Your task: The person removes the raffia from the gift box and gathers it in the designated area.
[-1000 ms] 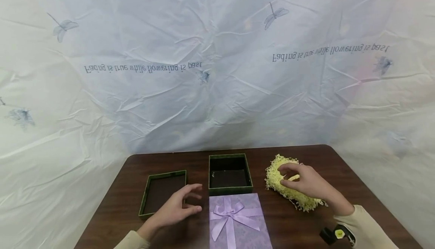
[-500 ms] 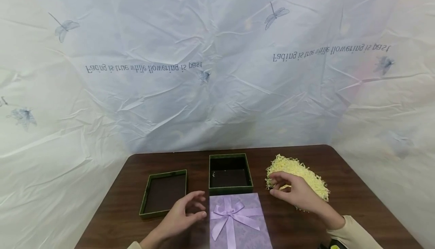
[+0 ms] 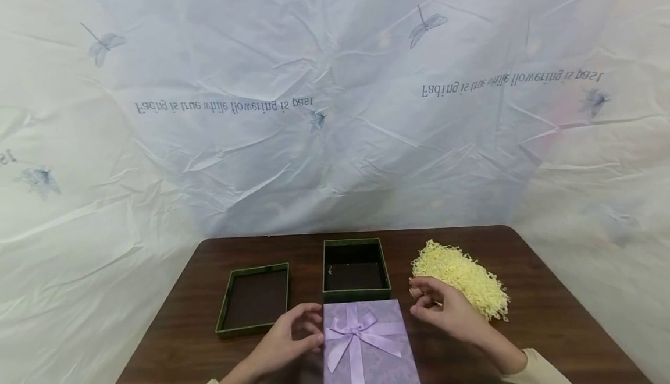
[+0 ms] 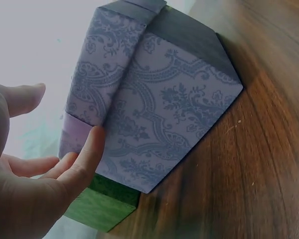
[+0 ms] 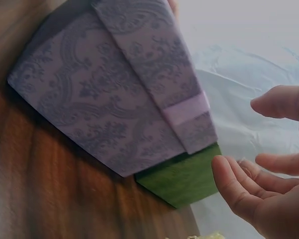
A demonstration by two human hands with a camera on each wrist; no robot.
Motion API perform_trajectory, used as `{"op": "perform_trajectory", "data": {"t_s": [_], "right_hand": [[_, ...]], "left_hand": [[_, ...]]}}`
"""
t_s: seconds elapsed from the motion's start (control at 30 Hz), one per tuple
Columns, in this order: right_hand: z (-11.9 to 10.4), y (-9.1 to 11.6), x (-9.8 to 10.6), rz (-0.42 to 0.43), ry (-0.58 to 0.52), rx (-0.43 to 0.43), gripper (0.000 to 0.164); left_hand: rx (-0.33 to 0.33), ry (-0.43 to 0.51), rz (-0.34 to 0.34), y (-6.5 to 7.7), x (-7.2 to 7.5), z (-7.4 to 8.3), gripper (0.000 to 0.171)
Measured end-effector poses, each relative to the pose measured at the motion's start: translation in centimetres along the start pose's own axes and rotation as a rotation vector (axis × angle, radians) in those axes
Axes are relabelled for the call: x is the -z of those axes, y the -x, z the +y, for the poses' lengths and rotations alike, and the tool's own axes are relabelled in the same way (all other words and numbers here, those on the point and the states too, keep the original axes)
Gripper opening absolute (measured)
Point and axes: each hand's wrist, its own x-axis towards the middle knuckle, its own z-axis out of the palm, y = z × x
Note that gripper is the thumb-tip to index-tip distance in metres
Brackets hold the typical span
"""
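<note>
A purple patterned gift box with a ribbon bow on its lid stands at the table's front middle. My left hand is at its left side; in the left wrist view a fingertip lies right at the lid's ribbon band, the thumb held off. My right hand hovers right of the box, apart from it, fingers loosely bent and holding nothing. In the right wrist view, the lid overhangs the purple box wall. Directly behind stands an uncovered green box, dark inside.
A shallow green-rimmed lid lies upturned on the left. Yellow shredded paper is heaped on the right, partly behind my right hand. The brown wooden table ends at a hanging white printed cloth.
My left hand has moved right, up to the purple box's side. My right hand has come away from the shredded paper, left and nearer the front, holding nothing. The boxes stay put.
</note>
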Motion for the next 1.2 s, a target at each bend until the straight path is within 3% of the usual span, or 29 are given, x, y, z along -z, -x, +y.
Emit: {"op": "perform_trajectory", "data": {"t_s": [0.23, 0.63, 0.83, 1.2], "right_hand": [[0.3, 0.3, -0.9, -0.007, -0.051, 0.024, 0.053], [0.6, 0.5, -1.6, -0.05, -0.216, -0.147, 0.058], [1.0, 0.8, -1.9, -0.072, -0.243, -0.177, 0.061], [1.3, 0.9, -2.6, -0.098, -0.308, -0.236, 0.063]], "left_hand": [[0.036, -0.024, 0.015, 0.1, -0.4, 0.1, 0.054], [0.141, 0.037, 0.036, -0.6, -0.6, 0.2, 0.059], [0.198, 0.078, 0.046, -0.6, -0.6, 0.1, 0.06], [0.24, 0.159, 0.03, -0.6, -0.8, -0.4, 0.063]]}}
